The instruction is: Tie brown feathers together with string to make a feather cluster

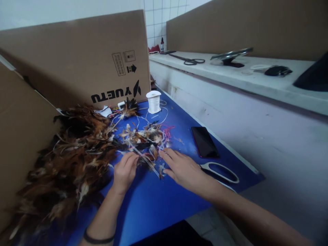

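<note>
On the blue tabletop (151, 208), my left hand (125, 172) is closed in a pinch beside a loose pile of brown, black and white feathers (143, 135). What its fingertips hold is too small to make out; a thin pale strand runs from them toward the right. My right hand (181, 169) reaches in from the other side, fingers stretched and thumb apart, its fingertips touching the edge of the same pile. Between both hands lies a clear flat strip (146, 159), slanting across the feathers. Pink threads (167, 131) show just beyond my right fingertips.
A large feather heap (77, 160) covers the left side, against cardboard walls (102, 58). Behind stands a white spool of cord (154, 102). A phone (205, 141) and white-handled scissors (221, 172) lie right. Black scissors (189, 60) rest on the ledge (205, 65).
</note>
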Demonstrator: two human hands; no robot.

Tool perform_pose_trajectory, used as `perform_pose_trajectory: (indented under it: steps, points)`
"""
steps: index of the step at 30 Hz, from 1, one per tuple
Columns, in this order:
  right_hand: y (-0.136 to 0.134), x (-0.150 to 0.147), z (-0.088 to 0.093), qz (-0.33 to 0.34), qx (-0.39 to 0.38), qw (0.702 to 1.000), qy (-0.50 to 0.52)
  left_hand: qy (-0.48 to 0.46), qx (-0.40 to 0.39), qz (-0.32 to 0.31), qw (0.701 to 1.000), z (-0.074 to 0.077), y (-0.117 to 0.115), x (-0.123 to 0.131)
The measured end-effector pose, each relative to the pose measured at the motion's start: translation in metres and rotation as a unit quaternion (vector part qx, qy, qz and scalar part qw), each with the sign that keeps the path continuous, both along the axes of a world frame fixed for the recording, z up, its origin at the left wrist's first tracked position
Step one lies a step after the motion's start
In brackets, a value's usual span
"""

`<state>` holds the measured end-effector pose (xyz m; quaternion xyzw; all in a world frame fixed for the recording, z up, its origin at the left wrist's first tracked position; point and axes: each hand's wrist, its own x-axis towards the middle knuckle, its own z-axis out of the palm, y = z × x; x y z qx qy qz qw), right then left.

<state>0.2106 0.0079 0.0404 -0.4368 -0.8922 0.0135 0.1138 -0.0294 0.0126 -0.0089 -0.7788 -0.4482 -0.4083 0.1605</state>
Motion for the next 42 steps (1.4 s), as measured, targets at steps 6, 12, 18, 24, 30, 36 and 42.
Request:
perform_pose_trajectory:
  steps: [6,12,18,24,30,36,42]
  points:
    - [0.062,0.005,0.002,-0.077,-0.034,0.994,-0.074,0.009,0.023,-0.080,0.996,0.001,-0.008,0.004]
    - [0.131,0.010,-0.011,-0.116,-0.066,0.987,-0.094,0.017,0.039,-0.146,0.988,0.000,-0.019,0.015]
    - [0.154,0.021,-0.002,-0.144,-0.043,0.987,-0.055,0.039,0.011,-0.187,0.981,-0.001,-0.028,0.019]
    - [0.141,0.046,0.031,-0.164,-0.013,0.976,0.141,0.025,-0.020,-0.178,0.984,-0.002,-0.025,0.021]
    - [0.064,0.023,0.041,0.012,-0.358,0.864,0.353,0.004,-0.005,-0.148,0.989,-0.003,-0.023,0.025]
    - [0.010,-0.006,0.012,0.035,-0.535,0.766,0.355,0.016,-0.007,-0.173,0.985,0.000,-0.027,0.028]
    - [0.028,0.004,0.036,0.012,-0.499,0.764,0.409,0.009,-0.031,-0.168,0.985,-0.003,-0.027,0.031]
